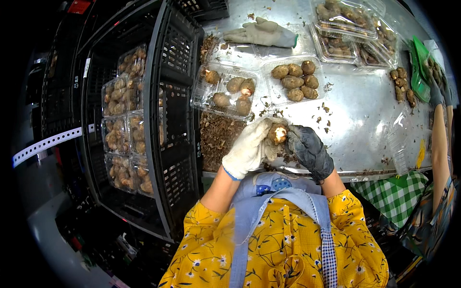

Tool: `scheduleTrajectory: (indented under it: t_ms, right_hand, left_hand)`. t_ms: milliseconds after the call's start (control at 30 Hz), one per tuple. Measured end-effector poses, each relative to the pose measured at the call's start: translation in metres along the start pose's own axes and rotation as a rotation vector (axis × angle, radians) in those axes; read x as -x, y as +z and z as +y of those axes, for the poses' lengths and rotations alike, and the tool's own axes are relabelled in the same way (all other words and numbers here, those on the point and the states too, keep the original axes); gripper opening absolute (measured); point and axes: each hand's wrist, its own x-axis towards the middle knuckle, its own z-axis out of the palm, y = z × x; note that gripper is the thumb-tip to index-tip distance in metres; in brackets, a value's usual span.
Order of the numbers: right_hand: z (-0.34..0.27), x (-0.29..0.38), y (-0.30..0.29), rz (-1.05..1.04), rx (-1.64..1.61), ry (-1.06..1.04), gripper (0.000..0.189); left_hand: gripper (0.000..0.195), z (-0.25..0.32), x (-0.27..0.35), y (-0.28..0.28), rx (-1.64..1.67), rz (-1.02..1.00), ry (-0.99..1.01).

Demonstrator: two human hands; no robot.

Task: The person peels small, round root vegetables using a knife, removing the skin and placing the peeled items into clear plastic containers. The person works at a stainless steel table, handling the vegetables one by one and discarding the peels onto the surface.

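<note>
Between my hands, above the table's near edge, is a brown taro corm with a pale cut end facing up. My left hand, in a white knit glove, grips it from the left. My right hand wears a black glove, and its fingertips meet the corm's right side; whether they hold anything else is hidden. Just beyond, a clear plastic tray holds several loose corms. Right of that tray, another clear plastic tray contains several corms set close together.
A black crate at left holds packed clear boxes. Peelings lie beside it. A grey glove rests at the back, near stacked filled boxes. At right, a co-worker's gloved hands are beside a green bag.
</note>
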Motion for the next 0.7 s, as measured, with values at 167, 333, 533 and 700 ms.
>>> scheduleTrajectory:
  t_ms: [167, 333, 533, 700]
  right_hand:
    - [0.019, -0.005, 0.008, 0.108, -0.3, 0.325, 0.025]
    - [-0.003, -0.003, -0.001, -0.009, -0.75, 0.592, 0.031]
    - [0.003, -0.007, 0.017, 0.118, -0.485, 0.375, 0.017]
    - [0.017, -0.014, 0.005, 0.015, -0.154, 0.669, 0.027]
  left_hand:
    - [0.037, -0.002, -0.001, -0.01, 0.226, -0.037, -0.068]
    - [0.044, -0.002, -0.007, 0.004, -0.296, 0.127, 0.31]
    - [0.044, -0.011, -0.007, 0.001, -0.591, 0.174, 0.473]
    - [0.038, -0.004, -0.019, -0.007, -0.523, 0.028, 0.806]
